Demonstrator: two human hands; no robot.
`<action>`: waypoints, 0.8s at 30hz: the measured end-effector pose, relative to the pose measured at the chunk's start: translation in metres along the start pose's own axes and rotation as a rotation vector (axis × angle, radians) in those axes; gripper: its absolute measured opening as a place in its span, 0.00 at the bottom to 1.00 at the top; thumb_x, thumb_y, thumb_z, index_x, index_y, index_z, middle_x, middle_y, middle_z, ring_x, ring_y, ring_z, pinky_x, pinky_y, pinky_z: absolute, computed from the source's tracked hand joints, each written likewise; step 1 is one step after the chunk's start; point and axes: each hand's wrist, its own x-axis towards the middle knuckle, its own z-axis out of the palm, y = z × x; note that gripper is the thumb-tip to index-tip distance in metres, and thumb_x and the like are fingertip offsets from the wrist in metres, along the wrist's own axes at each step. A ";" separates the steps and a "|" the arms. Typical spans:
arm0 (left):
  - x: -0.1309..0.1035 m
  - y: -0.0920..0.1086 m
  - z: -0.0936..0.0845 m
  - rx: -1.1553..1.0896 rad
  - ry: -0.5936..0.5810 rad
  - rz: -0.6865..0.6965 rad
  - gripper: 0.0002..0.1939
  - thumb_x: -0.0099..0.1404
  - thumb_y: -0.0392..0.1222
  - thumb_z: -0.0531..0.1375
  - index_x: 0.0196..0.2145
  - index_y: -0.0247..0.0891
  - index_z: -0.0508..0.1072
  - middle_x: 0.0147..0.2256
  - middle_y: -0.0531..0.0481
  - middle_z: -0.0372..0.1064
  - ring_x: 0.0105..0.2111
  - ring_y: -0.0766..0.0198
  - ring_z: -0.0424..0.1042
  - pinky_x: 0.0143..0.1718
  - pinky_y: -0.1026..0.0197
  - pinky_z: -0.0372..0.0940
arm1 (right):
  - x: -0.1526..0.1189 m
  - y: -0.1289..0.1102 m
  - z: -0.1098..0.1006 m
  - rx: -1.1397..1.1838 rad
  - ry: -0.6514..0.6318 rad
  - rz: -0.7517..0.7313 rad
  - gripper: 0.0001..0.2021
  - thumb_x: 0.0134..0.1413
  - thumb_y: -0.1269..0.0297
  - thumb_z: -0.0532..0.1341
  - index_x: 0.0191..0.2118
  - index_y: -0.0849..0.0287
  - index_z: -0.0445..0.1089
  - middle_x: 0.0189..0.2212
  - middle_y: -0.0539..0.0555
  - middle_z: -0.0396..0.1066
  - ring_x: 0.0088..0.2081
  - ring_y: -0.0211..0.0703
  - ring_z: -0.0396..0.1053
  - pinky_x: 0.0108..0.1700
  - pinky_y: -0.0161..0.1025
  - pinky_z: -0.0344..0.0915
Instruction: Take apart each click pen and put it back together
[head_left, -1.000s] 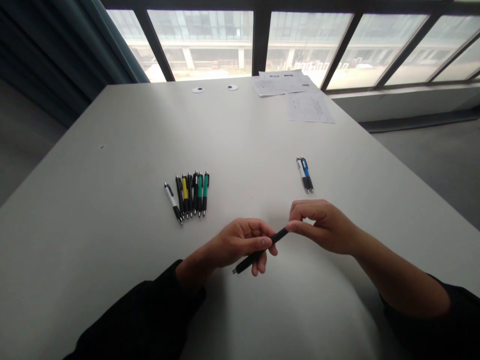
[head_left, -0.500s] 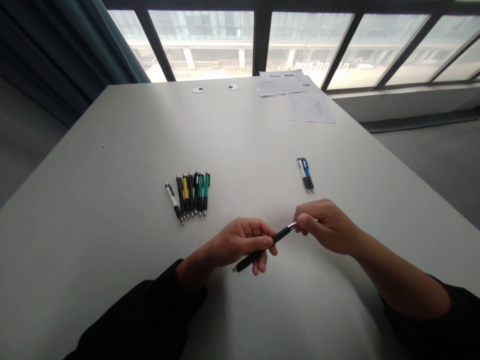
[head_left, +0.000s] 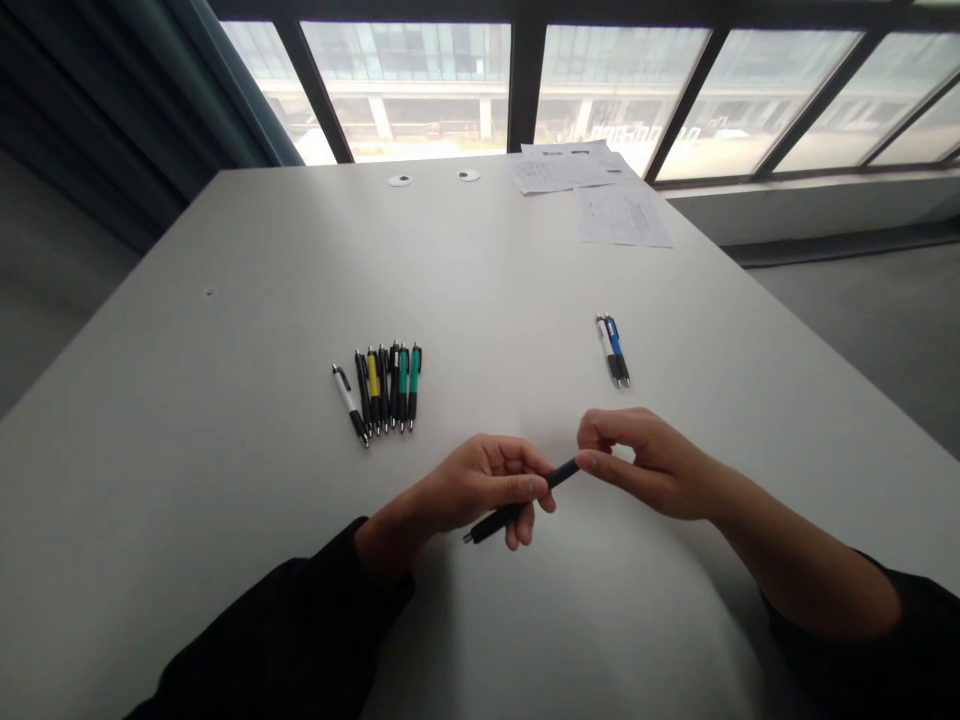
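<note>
A black pen [head_left: 491,524] slants across the front middle of the table, its far end up to the right. My left hand [head_left: 480,485] is closed around its middle, thumb on top. At the upper right end, my right hand [head_left: 645,462] pinches the pen's tip between thumb and forefinger; the silver tip is hidden there. To the left, a row of several pens [head_left: 394,388] lies side by side, black, yellow and green, with a white pen [head_left: 349,404] tilted at its left end. Beyond my right hand lie a white pen [head_left: 607,349] and a blue pen [head_left: 618,350] together.
The pens lie on a white table [head_left: 300,260]. Printed papers [head_left: 624,216] rest at its far right, near the windows. Two round white cable covers [head_left: 400,181] sit at the far edge. A dark curtain [head_left: 157,100] hangs at the left.
My right hand has moved slightly left and closed over the pen's silver tip, which showed before. The left hand holds the pen in nearly the same place.
</note>
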 end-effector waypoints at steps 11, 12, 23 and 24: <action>-0.001 0.003 0.002 -0.023 0.024 -0.023 0.16 0.59 0.43 0.73 0.39 0.30 0.76 0.31 0.45 0.80 0.20 0.66 0.77 0.20 0.67 0.72 | 0.001 -0.003 0.001 -0.019 -0.052 -0.016 0.19 0.70 0.54 0.55 0.28 0.59 0.62 0.23 0.46 0.59 0.25 0.34 0.55 0.29 0.33 0.54; -0.001 0.003 0.003 -0.023 0.023 -0.029 0.16 0.58 0.43 0.73 0.39 0.30 0.76 0.30 0.45 0.80 0.20 0.65 0.77 0.20 0.67 0.73 | 0.001 -0.003 0.002 -0.041 -0.062 -0.018 0.20 0.71 0.55 0.55 0.26 0.58 0.60 0.21 0.45 0.57 0.24 0.33 0.54 0.28 0.33 0.53; -0.007 0.011 -0.003 -0.068 0.034 0.052 0.17 0.62 0.47 0.71 0.39 0.30 0.77 0.32 0.42 0.81 0.25 0.61 0.81 0.25 0.66 0.75 | 0.002 0.003 0.014 0.179 -0.003 0.139 0.26 0.71 0.50 0.54 0.22 0.58 0.61 0.18 0.45 0.59 0.20 0.32 0.55 0.25 0.34 0.54; -0.008 0.014 -0.004 -0.114 0.061 0.110 0.16 0.65 0.49 0.68 0.39 0.30 0.78 0.32 0.43 0.80 0.26 0.62 0.81 0.25 0.67 0.75 | 0.003 0.004 0.016 0.248 0.061 0.170 0.27 0.71 0.48 0.54 0.22 0.59 0.63 0.18 0.47 0.62 0.21 0.32 0.57 0.26 0.34 0.56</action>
